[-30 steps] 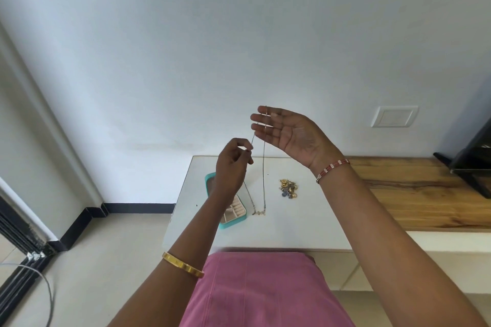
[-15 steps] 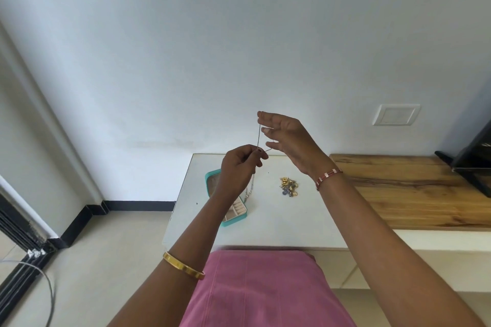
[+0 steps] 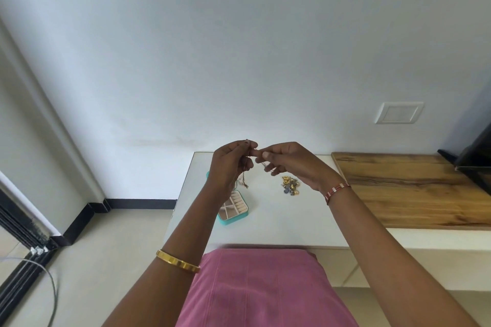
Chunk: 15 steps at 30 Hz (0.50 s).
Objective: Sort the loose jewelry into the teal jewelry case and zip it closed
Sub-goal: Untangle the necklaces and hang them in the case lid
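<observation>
My left hand (image 3: 229, 164) and my right hand (image 3: 289, 163) meet fingertip to fingertip above the white table (image 3: 279, 225). Both pinch a thin necklace chain (image 3: 245, 176), which is gathered short and dangles from my left fingers. The teal jewelry case (image 3: 233, 208) lies open on the table below my left wrist, its pale compartments showing; my left forearm hides its far part. A small heap of gold and dark loose jewelry (image 3: 290, 185) lies on the table under my right hand.
A wooden slab (image 3: 414, 188) continues the table to the right, with a black object (image 3: 475, 159) at its far right end. A wall switch (image 3: 398, 113) is on the white wall. A pink cushion (image 3: 260, 287) sits close in front of me.
The chain hung long from my raised right hand a second ago. Both hands have since come down and together, and the chain is now gathered into a short bunch.
</observation>
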### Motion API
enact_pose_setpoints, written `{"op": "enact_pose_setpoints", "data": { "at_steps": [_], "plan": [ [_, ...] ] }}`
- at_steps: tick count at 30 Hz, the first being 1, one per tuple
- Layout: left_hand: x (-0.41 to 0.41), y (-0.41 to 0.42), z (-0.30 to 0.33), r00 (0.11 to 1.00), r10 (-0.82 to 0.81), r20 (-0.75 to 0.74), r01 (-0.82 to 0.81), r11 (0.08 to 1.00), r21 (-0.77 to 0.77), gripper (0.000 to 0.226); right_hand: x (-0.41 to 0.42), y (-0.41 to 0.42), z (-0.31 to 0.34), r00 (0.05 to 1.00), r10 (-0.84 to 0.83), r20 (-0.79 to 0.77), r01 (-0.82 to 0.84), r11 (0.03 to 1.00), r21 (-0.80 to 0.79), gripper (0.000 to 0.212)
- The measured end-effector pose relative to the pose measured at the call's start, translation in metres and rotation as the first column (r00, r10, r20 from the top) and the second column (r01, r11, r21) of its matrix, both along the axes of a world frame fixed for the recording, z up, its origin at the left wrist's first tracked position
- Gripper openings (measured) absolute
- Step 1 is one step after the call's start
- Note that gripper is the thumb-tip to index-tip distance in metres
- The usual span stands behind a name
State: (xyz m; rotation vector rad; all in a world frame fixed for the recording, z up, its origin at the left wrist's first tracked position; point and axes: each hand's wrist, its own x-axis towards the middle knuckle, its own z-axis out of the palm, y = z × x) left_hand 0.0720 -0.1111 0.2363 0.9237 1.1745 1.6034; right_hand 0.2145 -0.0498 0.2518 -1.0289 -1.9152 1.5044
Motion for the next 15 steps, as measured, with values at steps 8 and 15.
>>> {"op": "enact_pose_setpoints", "data": {
  "at_steps": [8, 15],
  "plan": [
    [-0.0011, 0.0003, 0.005, 0.995, -0.093, 0.033, 0.094, 0.995, -0.016, 0.023, -0.0066, -0.0041, -0.005, 0.991, 0.004, -0.131, -0.007, 1.0, -0.021, 0.018],
    [-0.0059, -0.0001, -0.0008, 0.992, -0.109, 0.063, 0.114, 0.991, -0.077, 0.022, -0.0071, -0.004, -0.0032, 0.993, -0.025, -0.113, 0.024, 1.0, -0.009, 0.009]
  ]
}}
